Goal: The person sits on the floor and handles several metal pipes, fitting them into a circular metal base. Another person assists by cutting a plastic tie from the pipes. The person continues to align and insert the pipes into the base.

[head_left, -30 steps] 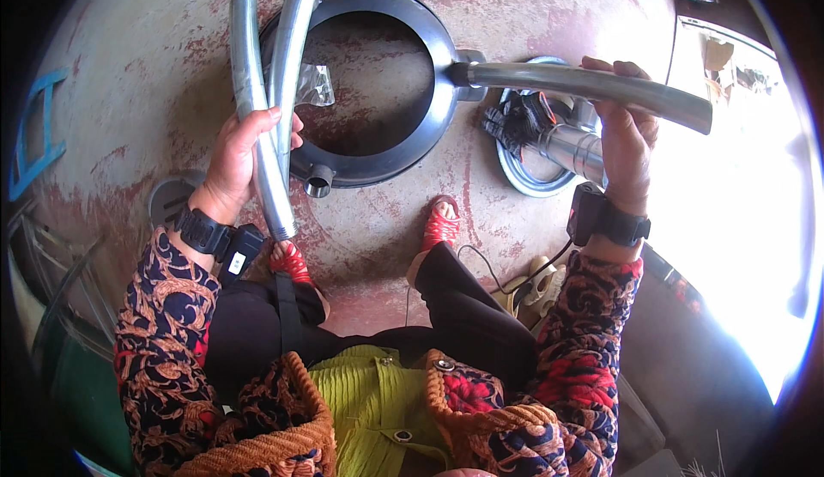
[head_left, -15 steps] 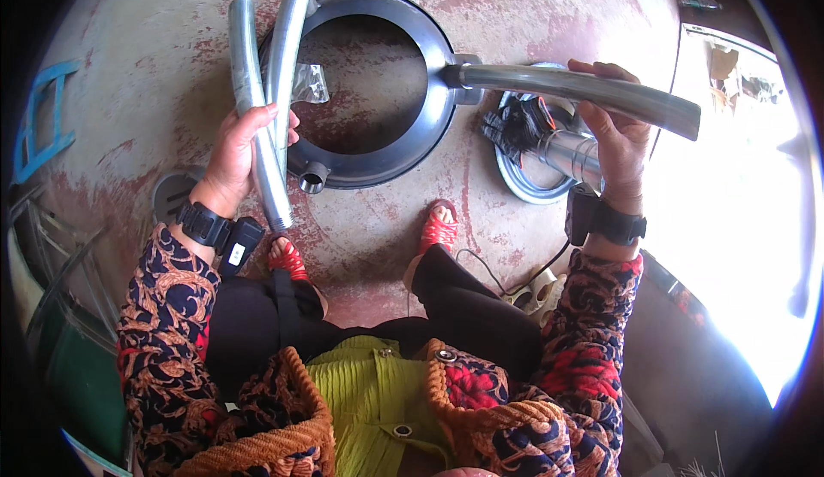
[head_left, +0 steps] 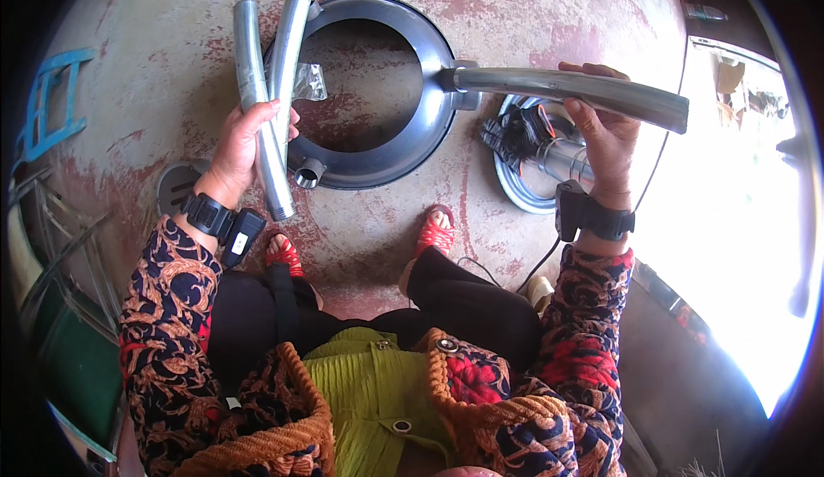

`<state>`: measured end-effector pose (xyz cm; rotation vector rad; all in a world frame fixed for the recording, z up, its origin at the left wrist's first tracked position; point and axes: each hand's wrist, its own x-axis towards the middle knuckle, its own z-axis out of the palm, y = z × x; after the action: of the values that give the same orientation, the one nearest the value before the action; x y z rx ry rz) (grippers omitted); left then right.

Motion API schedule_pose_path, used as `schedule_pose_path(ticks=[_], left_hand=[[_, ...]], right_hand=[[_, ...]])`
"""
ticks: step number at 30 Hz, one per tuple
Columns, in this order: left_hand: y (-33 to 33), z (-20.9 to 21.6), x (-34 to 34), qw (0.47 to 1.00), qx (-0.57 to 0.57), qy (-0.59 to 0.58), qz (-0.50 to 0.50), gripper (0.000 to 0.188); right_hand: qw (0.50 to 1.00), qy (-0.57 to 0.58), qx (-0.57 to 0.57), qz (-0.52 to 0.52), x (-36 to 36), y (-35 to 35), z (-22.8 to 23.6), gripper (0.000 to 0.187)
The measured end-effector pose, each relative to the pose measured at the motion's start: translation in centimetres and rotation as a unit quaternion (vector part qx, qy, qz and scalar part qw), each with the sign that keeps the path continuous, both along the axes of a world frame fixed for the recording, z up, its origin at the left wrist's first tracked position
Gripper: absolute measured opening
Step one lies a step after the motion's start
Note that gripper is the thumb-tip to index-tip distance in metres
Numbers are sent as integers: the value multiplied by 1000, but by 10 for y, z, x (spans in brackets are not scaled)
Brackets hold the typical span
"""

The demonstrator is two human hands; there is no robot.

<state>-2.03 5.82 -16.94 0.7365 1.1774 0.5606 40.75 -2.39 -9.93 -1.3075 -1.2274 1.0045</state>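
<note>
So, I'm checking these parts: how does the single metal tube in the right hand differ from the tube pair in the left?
The single tube runs mostly across the picture; the tube pair runs mostly up and down it.
The single tube's inner end appears to meet a socket on the black ring; the tube pair shows a threaded near end.
Both are silvery, gently curved metal.

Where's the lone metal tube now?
Head view, upper right: the curved metal tube is in the right hand, its left end at the black ring's right side.
</note>
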Motion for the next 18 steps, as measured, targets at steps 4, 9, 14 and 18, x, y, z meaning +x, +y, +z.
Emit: schedule_pose_path(ticks=[4,9,14,18], left_hand=[[0,2,0,1000,7,-5,0,41],[0,3,0,1000,17,15,-19,41],[2,0,-2,1000,12,10,-8,41],[2,0,-2,1000,8,6,5,42]], right_hand=[[999,42,-18,-3,0,1,5,47],[998,56,-4,-32,-3,0,0,47],[996,-38,17,-82,-10,-3,3,38],[985,-133,30,-108,-21,-2,6,38]])
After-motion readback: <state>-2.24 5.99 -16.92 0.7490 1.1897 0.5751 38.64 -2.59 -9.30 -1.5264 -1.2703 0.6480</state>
